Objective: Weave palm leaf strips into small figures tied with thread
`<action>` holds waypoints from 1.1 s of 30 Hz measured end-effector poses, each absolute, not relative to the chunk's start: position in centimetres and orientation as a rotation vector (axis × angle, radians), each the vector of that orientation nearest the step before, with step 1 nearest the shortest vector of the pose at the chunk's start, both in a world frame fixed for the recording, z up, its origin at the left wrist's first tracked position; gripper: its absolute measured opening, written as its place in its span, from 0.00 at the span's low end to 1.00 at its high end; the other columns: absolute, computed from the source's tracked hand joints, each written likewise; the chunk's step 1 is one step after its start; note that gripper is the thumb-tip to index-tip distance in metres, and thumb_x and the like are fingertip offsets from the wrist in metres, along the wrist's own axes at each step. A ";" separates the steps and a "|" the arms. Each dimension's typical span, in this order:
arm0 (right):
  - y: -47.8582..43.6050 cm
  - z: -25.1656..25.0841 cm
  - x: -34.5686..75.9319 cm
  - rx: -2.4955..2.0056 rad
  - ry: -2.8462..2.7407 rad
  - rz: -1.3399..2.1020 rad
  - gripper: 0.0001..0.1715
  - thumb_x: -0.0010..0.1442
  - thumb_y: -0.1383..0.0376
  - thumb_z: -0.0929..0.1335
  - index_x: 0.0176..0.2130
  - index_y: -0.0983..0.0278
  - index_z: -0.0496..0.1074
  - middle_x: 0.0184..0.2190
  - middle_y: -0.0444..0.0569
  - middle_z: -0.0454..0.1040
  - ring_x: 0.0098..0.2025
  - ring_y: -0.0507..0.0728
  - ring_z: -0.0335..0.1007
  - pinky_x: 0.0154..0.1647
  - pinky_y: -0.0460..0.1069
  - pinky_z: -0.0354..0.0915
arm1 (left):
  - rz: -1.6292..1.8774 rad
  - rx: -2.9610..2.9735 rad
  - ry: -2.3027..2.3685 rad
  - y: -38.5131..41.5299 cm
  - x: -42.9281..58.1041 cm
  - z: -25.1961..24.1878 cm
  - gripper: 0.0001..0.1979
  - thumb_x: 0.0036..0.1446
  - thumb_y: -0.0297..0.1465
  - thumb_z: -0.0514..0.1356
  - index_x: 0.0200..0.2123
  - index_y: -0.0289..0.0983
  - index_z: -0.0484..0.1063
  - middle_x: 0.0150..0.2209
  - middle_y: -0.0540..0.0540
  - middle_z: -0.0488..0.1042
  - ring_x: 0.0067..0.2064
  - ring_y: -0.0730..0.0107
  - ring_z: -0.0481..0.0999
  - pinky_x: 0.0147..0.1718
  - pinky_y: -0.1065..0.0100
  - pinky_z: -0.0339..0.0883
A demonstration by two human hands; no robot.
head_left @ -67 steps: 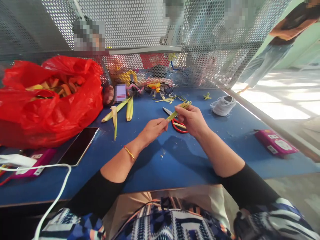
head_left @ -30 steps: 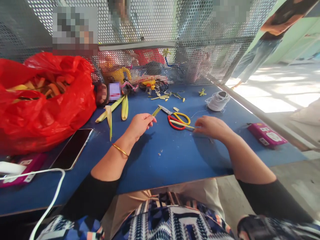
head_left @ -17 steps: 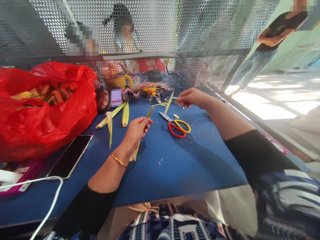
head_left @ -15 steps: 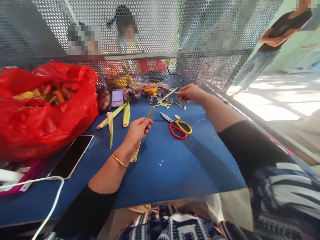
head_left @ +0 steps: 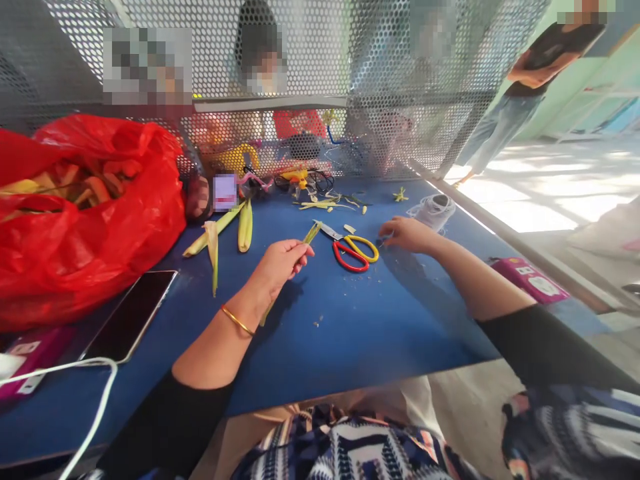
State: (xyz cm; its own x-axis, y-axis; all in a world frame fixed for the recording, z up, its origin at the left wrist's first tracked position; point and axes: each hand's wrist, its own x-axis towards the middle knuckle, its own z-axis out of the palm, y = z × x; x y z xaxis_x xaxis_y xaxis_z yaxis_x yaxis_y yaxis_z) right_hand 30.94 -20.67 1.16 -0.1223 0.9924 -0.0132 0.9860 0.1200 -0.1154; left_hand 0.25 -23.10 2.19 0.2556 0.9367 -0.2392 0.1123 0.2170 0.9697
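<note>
My left hand [head_left: 289, 261] is closed around a narrow bundle of pale green husk strips [head_left: 313, 233]. The bundle's upper end sticks out past the thumb, and its lower end shows below the wrist. My right hand [head_left: 406, 235] is low over the table with fingers bent and slightly apart; nothing can be made out in them. Close to its left are scissors [head_left: 356, 253] with one red and one yellow handle, lying with the blades toward my left hand. Just behind my right hand stands a spool of white thread [head_left: 434, 212].
Left on the blue table [head_left: 340, 353] sit a red plastic bag [head_left: 150, 233] of husks, a phone [head_left: 129, 317] and a white cable [head_left: 107, 400]. Loose husks [head_left: 245, 227] and trimmed scraps [head_left: 325, 205] lie farther back. A perforated metal screen [head_left: 310, 53] borders the far edge.
My right hand has come down and toward me, from the scraps to beside the scissors. My left hand, still gripping the husk bundle, has shifted slightly right. The thread spool now shows.
</note>
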 end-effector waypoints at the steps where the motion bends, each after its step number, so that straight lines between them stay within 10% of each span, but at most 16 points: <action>1: -21.1 0.8 31.2 -2.034 -2.244 0.158 0.11 0.51 0.68 0.71 0.37 0.60 0.79 0.36 0.48 0.76 0.34 0.55 0.70 0.38 0.48 0.63 | 0.785 1.216 1.160 -23.2 0.4 2.2 0.08 0.54 0.29 0.59 0.24 0.34 0.71 0.19 0.54 0.63 0.17 0.82 0.57 0.16 0.77 0.45; 16: -26.7 0.2 27.7 -1.930 -2.068 0.068 0.07 0.63 0.67 0.60 0.38 0.61 0.67 0.26 0.48 0.73 0.26 0.55 0.65 0.28 0.48 0.54 | 0.551 1.247 1.157 -24.2 0.8 2.1 0.08 0.53 0.30 0.61 0.23 0.34 0.70 0.19 0.53 0.65 0.18 0.82 0.61 0.15 0.78 0.48; 33: -32.5 -1.6 15.7 -0.790 -2.841 -0.351 0.15 0.69 0.72 0.56 0.36 0.65 0.67 0.30 0.51 0.73 0.31 0.55 0.67 0.35 0.51 0.59 | 0.292 0.761 0.926 -24.5 2.0 0.2 0.15 0.62 0.27 0.55 0.22 0.32 0.70 0.19 0.50 0.66 0.17 0.82 0.63 0.15 0.79 0.58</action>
State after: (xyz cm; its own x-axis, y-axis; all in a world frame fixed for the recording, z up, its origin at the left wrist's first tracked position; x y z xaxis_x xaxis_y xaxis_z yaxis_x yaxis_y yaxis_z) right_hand 15.68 -32.53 -1.60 -0.8447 0.4853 0.2258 0.5256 0.8317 0.1790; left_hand 1.99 -24.49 0.16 0.5856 0.5331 -0.6106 0.0862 0.7081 0.7009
